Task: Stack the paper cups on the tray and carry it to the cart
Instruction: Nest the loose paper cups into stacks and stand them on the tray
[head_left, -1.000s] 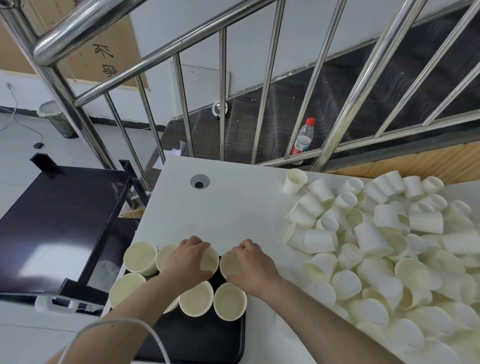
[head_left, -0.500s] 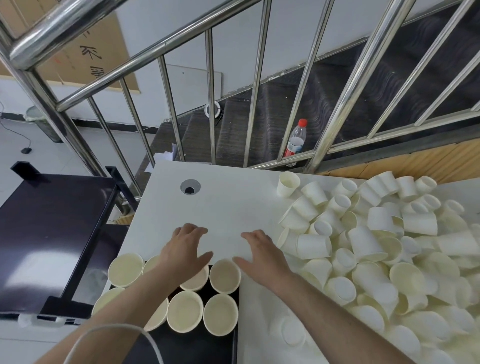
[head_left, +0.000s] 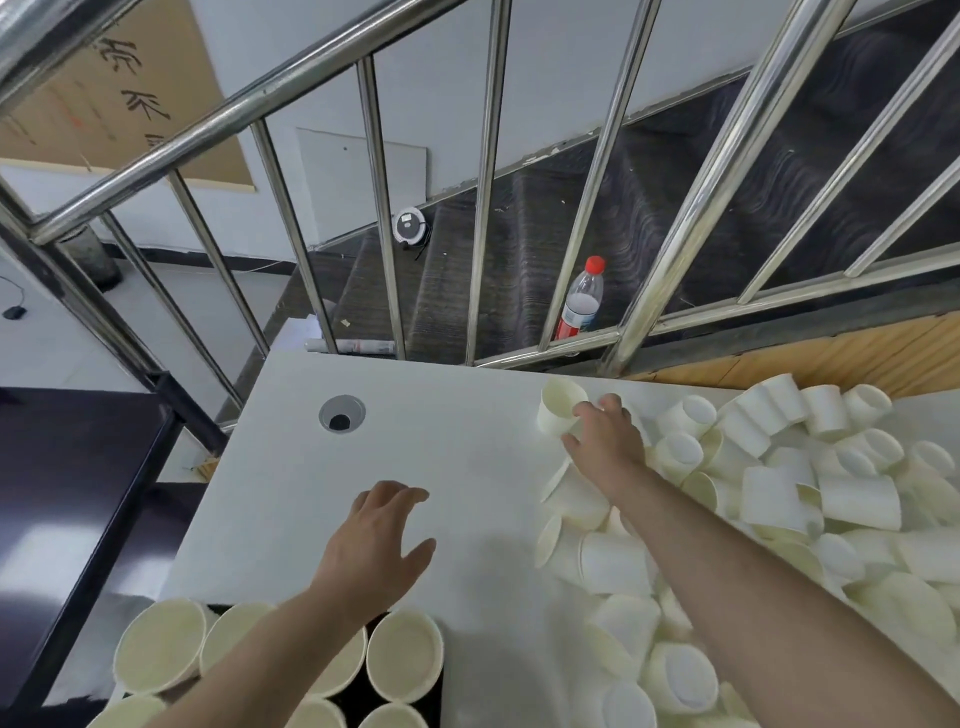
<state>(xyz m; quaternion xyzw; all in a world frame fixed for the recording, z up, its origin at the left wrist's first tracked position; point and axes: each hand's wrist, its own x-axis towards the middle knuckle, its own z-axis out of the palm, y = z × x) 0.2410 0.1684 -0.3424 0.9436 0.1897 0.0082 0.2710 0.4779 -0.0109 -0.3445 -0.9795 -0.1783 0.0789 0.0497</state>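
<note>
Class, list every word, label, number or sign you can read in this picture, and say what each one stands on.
Brown board on the wall, top left: large dark brush characters, cut off by the railing and the frame edge; none reads whole.
Label on the plastic bottle with the red cap: too small and blurred to read.
Paper cups and white table: no print visible.

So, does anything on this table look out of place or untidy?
Yes. The loose paper cups lie in a jumbled pile on the right side of the white table, most tipped on their sides, unlike the upright cups on the tray. Nothing looks spilled or torn.
</note>
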